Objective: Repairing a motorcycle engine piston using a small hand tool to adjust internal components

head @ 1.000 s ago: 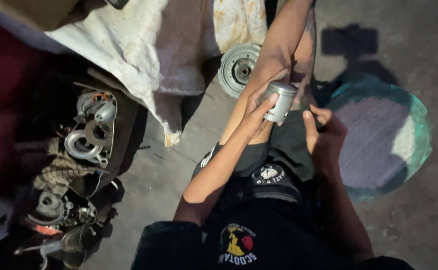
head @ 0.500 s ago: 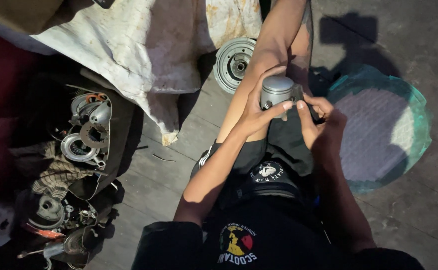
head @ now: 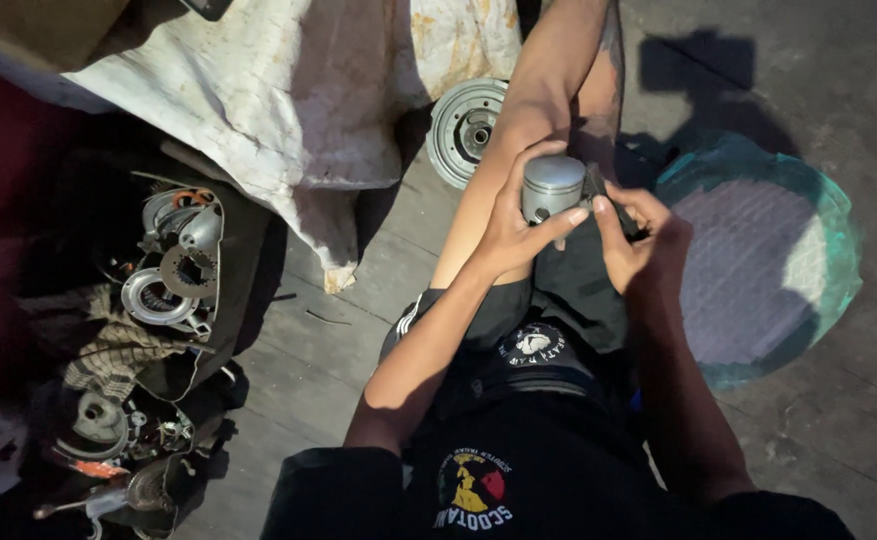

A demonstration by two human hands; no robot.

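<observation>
Hands meet over the person's lap, both busy with a small metal piston (head: 553,188), a short silvery cylinder with a flat shiny crown that sits upright just above the bare left knee. The left hand (head: 514,225) wraps it from the left, thumb arched over the far side and fingers (head: 567,221) curled under its base, gripping it firmly. The right hand (head: 639,240) comes in from the right with its fingertips pinched on a small dark part (head: 599,190) that touches the piston's side; what that part is cannot be told in the shadow. Below the hands lie dark shorts (head: 549,330) with a round white emblem. Farther off, beside the outstretched leg, a round grey metal wheel-like casting (head: 464,128) rests on the concrete floor (head: 359,330), partly under a stained white cloth (head: 289,100). To the right, well apart from the hands, sits a round teal basin (head: 829,290) with a pale ribbed inside. At the left, in deep shade, a heap of engine parts (head: 174,270), among them ring-shaped housings and gears, lies on dark rags with a striped cloth (head: 119,355) between them.
</observation>
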